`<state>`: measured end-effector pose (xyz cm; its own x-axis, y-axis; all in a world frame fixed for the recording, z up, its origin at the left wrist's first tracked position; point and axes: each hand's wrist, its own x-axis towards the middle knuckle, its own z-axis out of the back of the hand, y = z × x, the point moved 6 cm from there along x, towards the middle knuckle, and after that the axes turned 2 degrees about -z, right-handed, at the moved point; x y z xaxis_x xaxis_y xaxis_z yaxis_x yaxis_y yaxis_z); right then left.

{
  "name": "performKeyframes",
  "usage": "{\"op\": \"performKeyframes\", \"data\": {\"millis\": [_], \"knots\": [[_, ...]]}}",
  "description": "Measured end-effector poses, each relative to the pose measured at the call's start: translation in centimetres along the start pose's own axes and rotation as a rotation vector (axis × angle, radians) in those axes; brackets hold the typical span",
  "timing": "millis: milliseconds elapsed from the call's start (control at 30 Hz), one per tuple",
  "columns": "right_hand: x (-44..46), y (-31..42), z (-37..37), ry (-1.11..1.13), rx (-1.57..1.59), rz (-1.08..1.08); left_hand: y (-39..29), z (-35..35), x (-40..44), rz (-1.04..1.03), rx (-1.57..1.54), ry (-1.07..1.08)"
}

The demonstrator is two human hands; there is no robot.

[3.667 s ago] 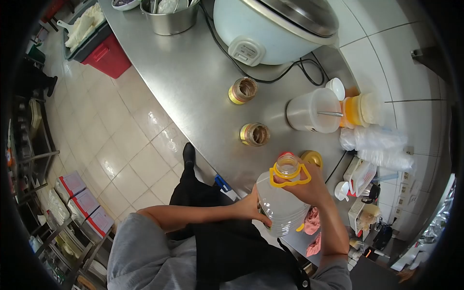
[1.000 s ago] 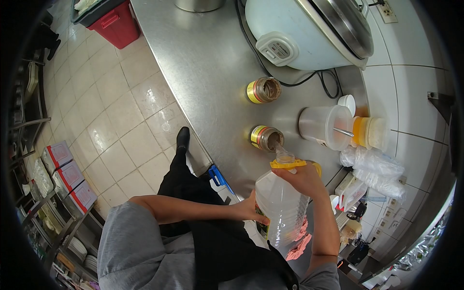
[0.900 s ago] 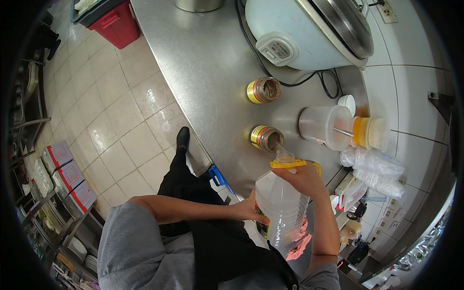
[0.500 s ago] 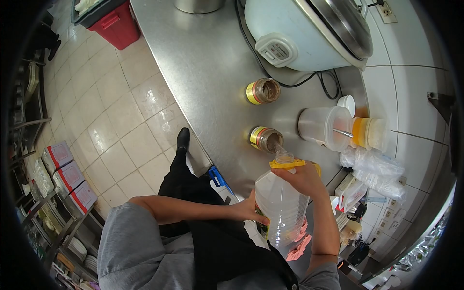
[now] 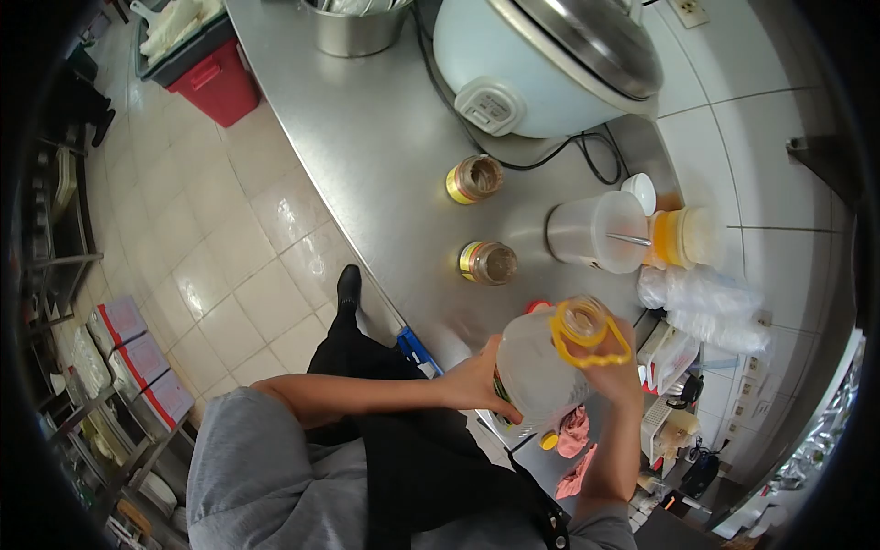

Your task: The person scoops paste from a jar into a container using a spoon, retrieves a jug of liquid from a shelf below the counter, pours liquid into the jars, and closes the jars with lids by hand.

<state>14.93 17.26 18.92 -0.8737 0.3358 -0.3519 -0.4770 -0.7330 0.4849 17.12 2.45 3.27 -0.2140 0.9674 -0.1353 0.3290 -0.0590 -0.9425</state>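
A large clear plastic jug [image 5: 536, 362] with a yellow handle ring round its open neck is held in front of me, its mouth facing up toward the camera. My left hand [image 5: 478, 383] supports the jug's side near the label. Around the neck and handle my right hand [image 5: 616, 368] is closed, its fingers partly hidden. Just beyond the jug, an open glass jar [image 5: 489, 263] with a yellow label and brown residue inside stands on the steel counter. Farther off is a second, similar open jar [image 5: 475, 179]. A red lid [image 5: 539, 306] shows partly behind the jug.
A rice cooker [image 5: 541, 69] with a trailing black cord [image 5: 541, 165] and a steel pot [image 5: 359, 27] occupy the counter's far end. Plastic tubs [image 5: 600, 231] stand by the wall. Pink cloths [image 5: 574, 431] and a yellow cap [image 5: 549, 441] lie near my right forearm.
The jug was tipped with its mouth at the nearer jar, liquid running in. Now it is tilted back upright and drawn away from that jar. The view has shifted slightly.
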Motion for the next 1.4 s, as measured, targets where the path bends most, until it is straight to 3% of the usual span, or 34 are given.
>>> {"op": "performKeyframes", "data": {"millis": [33,100,300,367,433,500,567,633,700,800,1033,1233,1300,1400], "knots": [[-1.3,0.4,0.7,-0.018,0.004,0.004,-1.2,0.1,0.1,-0.043,0.076,-0.039],[-4.4,1.0,2.6,-0.121,0.307,-0.04,-3.0,-0.1,0.4,-0.092,0.169,-0.067],[-12.4,-6.5,1.6,-0.463,0.392,0.132,-2.8,-1.0,1.4,-0.227,0.314,0.035],[-15.1,-8.0,0.4,-0.533,0.492,0.06,-1.7,1.6,0.7,-0.328,0.321,-0.121],[-16.2,-9.8,-0.6,-0.609,0.607,-0.019,-1.2,5.7,-0.5,-0.366,0.476,-0.484],[-17.4,-9.4,-1.4,-0.615,0.457,0.195,-1.6,9.6,-1.3,-0.237,0.649,-0.822],[-18.0,-8.7,-1.4,-0.699,0.464,0.185,-1.9,11.2,0.2,-0.289,0.677,-0.825],[-18.1,-9.9,-2.5,-0.626,0.535,0.0,-1.9,11.8,1.4,-0.345,0.702,-0.821],[-18.0,-10.6,-3.2,-0.625,0.617,-0.116,-1.2,12.1,3.0,-0.255,0.657,-0.772],[-17.2,-8.7,-1.7,-0.703,0.51,0.211,-0.9,11.6,4.8,-0.333,0.716,-0.736],[-17.3,-8.3,-1.3,-0.755,0.448,0.238,-0.2,7.4,10.1,-0.434,0.654,-0.646],[-17.2,-8.2,-1.2,-0.763,0.459,0.267,-0.1,5.5,12.5,-0.33,0.584,-0.51],[-17.2,-8.1,-1.1,-0.758,0.443,0.265,0.9,6.9,12.0,-0.385,0.497,-0.571],[-17.2,-7.7,-0.8,-0.778,0.46,0.272,-3.0,11.1,7.8,-0.633,0.728,-1.053]]}}
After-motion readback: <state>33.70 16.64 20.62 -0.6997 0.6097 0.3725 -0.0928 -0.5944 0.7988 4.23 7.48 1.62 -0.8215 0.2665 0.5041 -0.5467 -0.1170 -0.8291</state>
